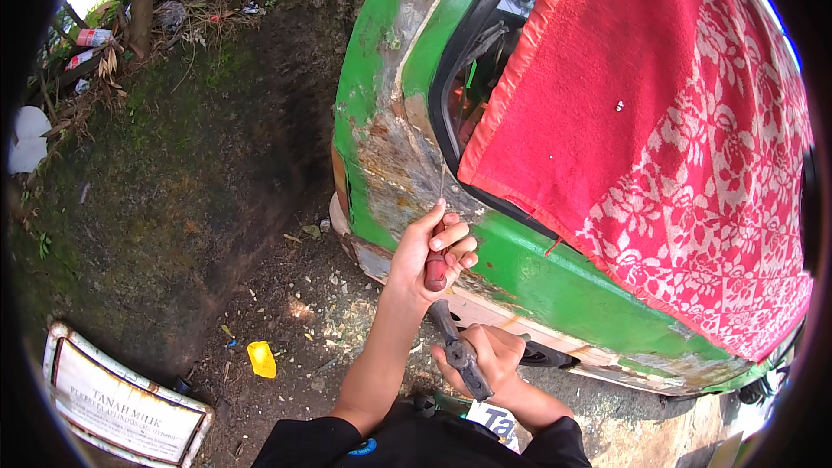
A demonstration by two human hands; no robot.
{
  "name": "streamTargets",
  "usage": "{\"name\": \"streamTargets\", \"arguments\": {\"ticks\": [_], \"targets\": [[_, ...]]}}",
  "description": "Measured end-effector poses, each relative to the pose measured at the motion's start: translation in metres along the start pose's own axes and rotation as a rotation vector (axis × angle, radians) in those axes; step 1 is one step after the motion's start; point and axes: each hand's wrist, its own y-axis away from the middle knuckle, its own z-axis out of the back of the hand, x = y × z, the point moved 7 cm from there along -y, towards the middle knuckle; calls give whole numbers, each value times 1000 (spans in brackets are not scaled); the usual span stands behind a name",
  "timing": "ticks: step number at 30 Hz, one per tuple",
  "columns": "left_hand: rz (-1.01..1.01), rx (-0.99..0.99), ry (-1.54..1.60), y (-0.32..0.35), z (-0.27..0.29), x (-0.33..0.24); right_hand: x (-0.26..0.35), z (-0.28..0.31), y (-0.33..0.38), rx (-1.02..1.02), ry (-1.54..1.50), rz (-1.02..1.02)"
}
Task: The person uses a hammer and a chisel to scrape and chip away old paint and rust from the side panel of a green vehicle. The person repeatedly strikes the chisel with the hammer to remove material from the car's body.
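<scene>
The right hand (496, 357) is gripping a hammer (459, 352), fingers clamping it close beside the head. Just beyond, the left hand (418, 247) is holding a red-handled screwdriver (436, 271), fingers wrapping it, shaft pointing at the scraped patch (400, 165) on a green vehicle (542, 267). A red floral towel (607, 95) is partly covering its window (492, 48).

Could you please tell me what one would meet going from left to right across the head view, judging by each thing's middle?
Sign, yellow scrap, left hand holding a red-handled tool, right hand gripping a hammer, red cloth.
</scene>
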Motion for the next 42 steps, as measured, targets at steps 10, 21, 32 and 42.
{"name": "streamTargets", "arguments": {"ticks": [10,21,32,42], "targets": [[-9,29,47,-3,-2,4,-2,8,0,-24,32,7],[-25,9,39,-7,-4,4,-9,3,-4,17,164,64],[3,15,30,-10,-1,6,-9,-5,-10,29,192,149],[-34,15,14,-14,-2,2,-3,3,-10,-11,184,152]]}}
